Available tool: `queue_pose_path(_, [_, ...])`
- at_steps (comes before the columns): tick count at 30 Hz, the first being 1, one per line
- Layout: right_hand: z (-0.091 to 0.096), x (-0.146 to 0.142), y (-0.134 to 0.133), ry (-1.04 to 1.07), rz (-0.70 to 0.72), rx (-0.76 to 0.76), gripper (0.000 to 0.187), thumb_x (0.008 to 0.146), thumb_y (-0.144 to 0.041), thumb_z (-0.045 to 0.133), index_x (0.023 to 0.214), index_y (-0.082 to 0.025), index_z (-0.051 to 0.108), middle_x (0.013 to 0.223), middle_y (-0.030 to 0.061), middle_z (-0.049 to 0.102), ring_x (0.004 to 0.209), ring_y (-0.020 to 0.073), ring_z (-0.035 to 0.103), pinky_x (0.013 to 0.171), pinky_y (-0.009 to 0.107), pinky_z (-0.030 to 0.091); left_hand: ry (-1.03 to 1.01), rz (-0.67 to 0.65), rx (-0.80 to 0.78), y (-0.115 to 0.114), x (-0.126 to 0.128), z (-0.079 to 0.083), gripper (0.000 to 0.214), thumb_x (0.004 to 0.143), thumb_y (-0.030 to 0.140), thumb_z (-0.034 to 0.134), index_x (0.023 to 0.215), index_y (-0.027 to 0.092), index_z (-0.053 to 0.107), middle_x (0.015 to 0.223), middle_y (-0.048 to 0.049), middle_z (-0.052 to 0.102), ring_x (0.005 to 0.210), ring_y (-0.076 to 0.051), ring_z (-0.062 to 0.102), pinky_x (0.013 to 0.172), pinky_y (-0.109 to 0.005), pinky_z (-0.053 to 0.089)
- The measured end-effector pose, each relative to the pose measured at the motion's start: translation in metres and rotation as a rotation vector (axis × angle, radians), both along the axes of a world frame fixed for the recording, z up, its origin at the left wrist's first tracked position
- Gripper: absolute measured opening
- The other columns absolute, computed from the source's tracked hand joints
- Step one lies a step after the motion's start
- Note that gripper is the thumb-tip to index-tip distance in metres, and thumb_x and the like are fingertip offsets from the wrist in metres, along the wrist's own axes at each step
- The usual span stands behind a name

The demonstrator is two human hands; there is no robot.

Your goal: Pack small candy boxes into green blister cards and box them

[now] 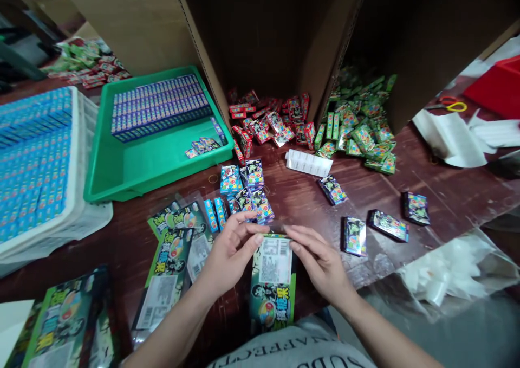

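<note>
- While both hands are on it, the green printed pouch [271, 286] sits at the near edge of the table, just in front of the grey shirt [292, 346].
- Left hand [229, 257] has the far left corner pinched, thumb on top; right hand [320, 257] does the same on the far right corner. Neither one's free.
- My guess on handling: super light, floppy film, kinda slick since it's glossy. Can't tell if there's anything inside.
- I'd take hold right there, by the two far corners, and keep the edge stretched between them. Grab the middle and it'll probably buckle or crease. Yank it and a corner might slip or tear.
- Similar pouches [168, 270] lie overlapping left of it, a pile of little boxes [246, 200] is just beyond the left hand, and four dark boxes [354, 237] are scattered off to the right.
</note>
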State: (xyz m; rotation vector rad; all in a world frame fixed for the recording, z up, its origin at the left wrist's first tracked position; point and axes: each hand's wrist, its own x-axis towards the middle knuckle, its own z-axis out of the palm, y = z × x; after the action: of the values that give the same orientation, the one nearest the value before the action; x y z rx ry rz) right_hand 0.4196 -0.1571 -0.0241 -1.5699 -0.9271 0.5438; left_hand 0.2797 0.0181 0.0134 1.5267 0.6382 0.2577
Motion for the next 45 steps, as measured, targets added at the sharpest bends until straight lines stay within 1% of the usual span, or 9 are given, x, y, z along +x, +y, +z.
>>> queue_pose_path(3, [0.000,0.002,-0.001,0.050,-0.061,0.002,0.049,0.097,-0.029,0.064,0.143,-0.040,0.056,0.124,0.0033,0.074,0.114,0.0254,0.070,0.103,0.051,0.056,0.059,-0.071,0.056,0.004,0.002,0.005,0.031,0.094,0.036,0.063,0.122,0.023,0.066,0.117,-0.0075,0.075,0.109,-0.023,0.070,0.100,-0.043,0.053])
queue_pose_path(7, [0.012,0.014,-0.001,0.117,0.046,-0.059,0.017,0.093,-0.033,0.069,0.107,-0.034,0.079,0.115,0.0030,0.077,0.110,0.0249,0.071,0.099,0.047,0.057,0.073,-0.158,0.109,0.006,0.006,0.016,0.018,0.094,0.037,0.064,0.099,0.024,0.075,0.114,-0.0048,0.076,0.109,-0.022,0.069,0.099,-0.042,0.052])
queue_pose_path(14, [0.029,0.028,0.010,0.371,-0.021,-0.244,0.025,0.084,-0.048,0.076,0.088,-0.023,0.076,0.083,0.0017,0.077,0.073,0.0186,0.070,0.068,0.033,0.059,0.151,-0.140,0.103,0.001,0.031,0.023,0.012,0.089,0.031,0.064,0.087,0.020,0.067,0.080,-0.0003,0.070,0.074,-0.015,0.064,0.069,-0.030,0.051])
queue_pose_path(19, [0.029,0.044,-0.004,0.378,0.109,-0.239,0.025,0.090,-0.048,0.071,0.089,-0.024,0.078,0.094,0.0037,0.080,0.088,0.0222,0.074,0.082,0.039,0.060,0.179,-0.323,0.060,0.012,0.039,0.025,0.017,0.090,0.036,0.067,0.090,0.020,0.073,0.092,-0.0037,0.076,0.086,-0.018,0.069,0.080,-0.033,0.053])
queue_pose_path(24, [0.031,0.097,0.005,-0.065,0.307,-0.169,0.022,0.098,-0.041,0.062,0.097,-0.027,0.079,0.118,0.0062,0.074,0.110,0.0235,0.070,0.093,0.042,0.058,0.205,-0.458,0.098,0.021,0.051,0.023,0.012,0.089,0.034,0.070,0.092,0.023,0.073,0.103,-0.0034,0.077,0.094,-0.020,0.072,0.088,-0.036,0.055])
queue_pose_path(30, [0.024,0.205,0.092,-0.933,0.035,-0.399,0.037,0.100,-0.027,0.055,0.135,-0.018,0.065,0.127,0.0172,0.064,0.117,0.0326,0.058,0.101,0.049,0.049,0.235,-0.601,0.318,0.017,0.083,0.029,0.012,0.090,0.034,0.069,0.093,0.024,0.075,0.095,-0.0011,0.077,0.084,-0.018,0.070,0.080,-0.032,0.052])
queue_pose_path(35, [0.011,0.235,0.119,-0.977,0.117,-0.457,0.025,0.099,-0.025,0.058,0.118,-0.019,0.073,0.110,0.0147,0.070,0.106,0.0303,0.060,0.097,0.044,0.047,0.271,-0.584,0.318,0.011,0.090,0.027,0.008,0.091,0.031,0.069,0.094,0.026,0.073,0.096,0.0022,0.077,0.085,-0.016,0.070,0.077,-0.029,0.050])
queue_pose_path(40, [0.005,0.228,0.107,-0.925,0.142,-0.462,0.028,0.103,-0.026,0.047,0.105,-0.015,0.073,0.111,0.0172,0.070,0.102,0.0297,0.061,0.096,0.044,0.043,0.257,-0.543,0.271,0.007,0.091,0.018,0.008,0.092,0.032,0.068,0.095,0.026,0.072,0.103,0.0015,0.076,0.097,-0.018,0.070,0.087,-0.032,0.051])
queue_pose_path(45, [0.025,0.209,0.084,-0.741,0.396,-0.358,0.017,0.100,-0.031,0.059,0.095,-0.022,0.072,0.095,0.0035,0.072,0.093,0.0193,0.066,0.089,0.030,0.048,0.234,-0.537,0.271,0.003,0.090,0.019,0.008,0.093,0.030,0.067,0.097,0.026,0.072,0.103,-0.0004,0.076,0.097,-0.019,0.071,0.088,-0.034,0.052])
